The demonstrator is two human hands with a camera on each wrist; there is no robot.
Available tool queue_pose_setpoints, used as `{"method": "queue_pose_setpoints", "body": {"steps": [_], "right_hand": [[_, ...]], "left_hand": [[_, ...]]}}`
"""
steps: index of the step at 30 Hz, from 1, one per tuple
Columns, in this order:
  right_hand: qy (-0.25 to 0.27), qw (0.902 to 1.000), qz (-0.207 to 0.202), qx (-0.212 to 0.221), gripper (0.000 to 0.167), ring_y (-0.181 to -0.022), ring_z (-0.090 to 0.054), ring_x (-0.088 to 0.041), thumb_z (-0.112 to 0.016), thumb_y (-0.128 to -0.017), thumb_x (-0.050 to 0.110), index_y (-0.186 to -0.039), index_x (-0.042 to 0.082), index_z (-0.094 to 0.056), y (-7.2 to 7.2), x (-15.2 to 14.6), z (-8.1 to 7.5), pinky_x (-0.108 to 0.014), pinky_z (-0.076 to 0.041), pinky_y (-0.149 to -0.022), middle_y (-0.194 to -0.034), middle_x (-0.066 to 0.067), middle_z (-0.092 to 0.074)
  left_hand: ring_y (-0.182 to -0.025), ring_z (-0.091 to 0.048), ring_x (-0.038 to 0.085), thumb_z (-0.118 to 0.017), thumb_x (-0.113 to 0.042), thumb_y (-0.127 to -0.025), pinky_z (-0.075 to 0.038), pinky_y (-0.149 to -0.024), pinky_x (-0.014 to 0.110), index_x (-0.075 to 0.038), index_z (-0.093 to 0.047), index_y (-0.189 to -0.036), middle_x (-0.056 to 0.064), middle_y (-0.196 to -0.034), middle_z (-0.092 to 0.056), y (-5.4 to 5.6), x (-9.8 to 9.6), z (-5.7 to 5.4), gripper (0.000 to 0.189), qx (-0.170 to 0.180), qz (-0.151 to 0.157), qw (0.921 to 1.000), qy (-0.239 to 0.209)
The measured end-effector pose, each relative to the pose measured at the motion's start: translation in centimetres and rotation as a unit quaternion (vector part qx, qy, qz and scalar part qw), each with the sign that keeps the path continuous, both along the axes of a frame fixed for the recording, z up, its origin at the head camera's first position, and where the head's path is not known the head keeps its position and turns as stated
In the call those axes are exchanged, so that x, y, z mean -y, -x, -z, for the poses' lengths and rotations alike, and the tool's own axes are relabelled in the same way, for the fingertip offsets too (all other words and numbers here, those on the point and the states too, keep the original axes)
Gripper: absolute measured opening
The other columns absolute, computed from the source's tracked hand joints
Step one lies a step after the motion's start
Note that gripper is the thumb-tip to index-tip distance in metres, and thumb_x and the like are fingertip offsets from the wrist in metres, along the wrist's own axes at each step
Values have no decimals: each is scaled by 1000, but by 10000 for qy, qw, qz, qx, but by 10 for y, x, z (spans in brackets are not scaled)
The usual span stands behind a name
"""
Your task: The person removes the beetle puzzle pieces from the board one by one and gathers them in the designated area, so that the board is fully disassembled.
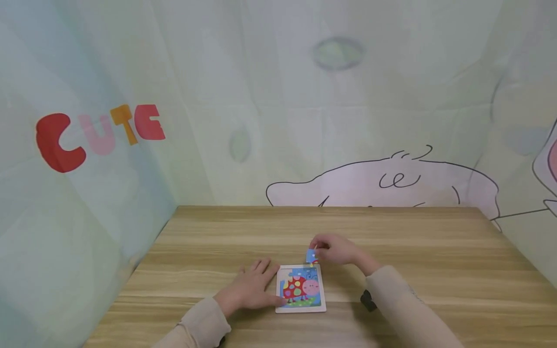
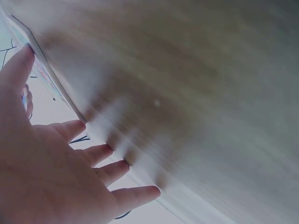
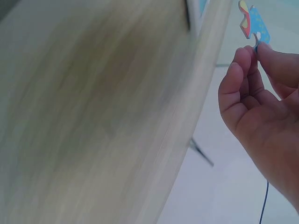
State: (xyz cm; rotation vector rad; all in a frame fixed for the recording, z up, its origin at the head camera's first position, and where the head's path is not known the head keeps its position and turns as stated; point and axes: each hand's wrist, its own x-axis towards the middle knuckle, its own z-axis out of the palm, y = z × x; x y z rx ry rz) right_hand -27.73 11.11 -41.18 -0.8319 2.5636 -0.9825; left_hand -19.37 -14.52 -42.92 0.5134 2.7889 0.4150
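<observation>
A square jigsaw puzzle [image 1: 311,302] with a white frame lies on the table, its picture a red spotted ladybug on grass under blue sky. At its upper left the picture gives way to pale bare board. My left hand [image 1: 252,289] rests at the left side, thumb on the frame's lower left edge and fingers spread on the tabletop. Just above the puzzle's top edge, my right hand [image 1: 335,249] pinches a blue puzzle piece [image 3: 258,25] between thumb and fingertips. Red and yellow patches show along one side of that piece.
The wooden table [image 1: 209,232] reaches back to a printed cloth backdrop [image 1: 278,121]. A small black object [image 1: 368,300] shows beside the right sleeve, to the right of the puzzle.
</observation>
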Motion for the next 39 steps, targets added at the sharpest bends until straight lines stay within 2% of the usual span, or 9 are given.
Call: {"method": "queue_pose_setpoints", "body": {"steps": [8, 17, 22, 28, 34, 39], "right_hand": [[-32, 9998, 177, -114, 10, -74, -51, -14, -55, -93, 2, -95, 8, -63, 7, -36, 2, -29, -44, -67, -81, 1, -60], [-77, 9982, 474, 357, 9, -74, -51, -15, -55, -93, 0, -96, 4, -62, 11, -63, 5, -29, -44, -67, -83, -1, -60], [-155, 9958, 709, 557, 9, -73, -52, -15, -56, -92, 0, -97, 3, -62, 10, -71, 9, -28, -45, -66, -83, -2, -60], [-23, 9960, 659, 602, 8, -69, -51, -14, -56, -92, -2, -96, -2, -63, 12, -77, 12, -26, -45, -62, -79, -2, -60], [-85, 9955, 733, 597, 7, -70, -53, -14, -57, -92, -1, -94, -2, -64, 14, -79, 14, -27, -46, -64, -79, -1, -61], [-312, 9954, 812, 406, 6, -71, -51, -14, -59, -91, 1, -93, 0, -65, 13, -78, 15, -27, -44, -64, -79, -1, -60]], "left_hand": [[-143, -20, 43, -61, -67, -79, -17, -104, 73, -11, -39, -148, 19, -155, -27, 1, 2, 2, 91, -29, 78, 10000, 1], [-142, -22, 43, -63, -65, -79, -19, -103, 73, -10, -39, -147, 19, -154, -29, 0, 0, -3, 91, -21, 105, 9999, -22], [-141, -23, 43, -64, -64, -79, -20, -103, 73, -10, -40, -147, 20, -153, -30, 0, 0, -3, 90, -57, 130, 9999, 20], [-142, -23, 43, -64, -65, -79, -21, -102, 73, -11, -40, -147, 20, -154, -29, 2, 1, -2, 90, -104, 162, 9998, 86], [-142, -23, 42, -63, -66, -79, -22, -103, 73, -12, -40, -147, 19, -153, -30, 3, 1, -3, 90, -52, 145, 9998, 135], [-142, -23, 42, -62, -67, -79, -22, -104, 72, -14, -39, -148, 18, -154, -29, 3, 2, -2, 90, 31, 140, 9998, 156]]}}
